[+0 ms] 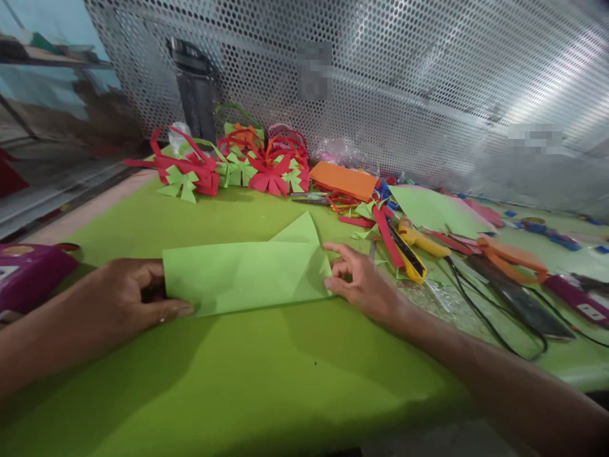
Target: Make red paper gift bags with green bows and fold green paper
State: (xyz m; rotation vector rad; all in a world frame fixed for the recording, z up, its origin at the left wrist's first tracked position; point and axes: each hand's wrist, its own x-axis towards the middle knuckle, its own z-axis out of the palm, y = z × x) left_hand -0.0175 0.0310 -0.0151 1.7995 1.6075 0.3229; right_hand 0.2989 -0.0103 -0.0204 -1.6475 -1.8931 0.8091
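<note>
A folded sheet of light green paper (247, 276) is held low over the green table (266, 393), with a pointed flap sticking up behind its right part. My left hand (133, 292) grips its left end, thumb in front and fingers behind. At the right end, my right hand (356, 276) has its thumb and curled fingers at the paper's edge, with the index finger reaching toward the upper corner.
Red and green paper baskets (190, 171) stand at the back beside a dark bottle (195, 89). To the right lie orange paper (345, 181), a yellow cutter (409, 254), a yellow glue gun (421, 238) and black cable (480, 317). A purple box (33, 273) sits far left.
</note>
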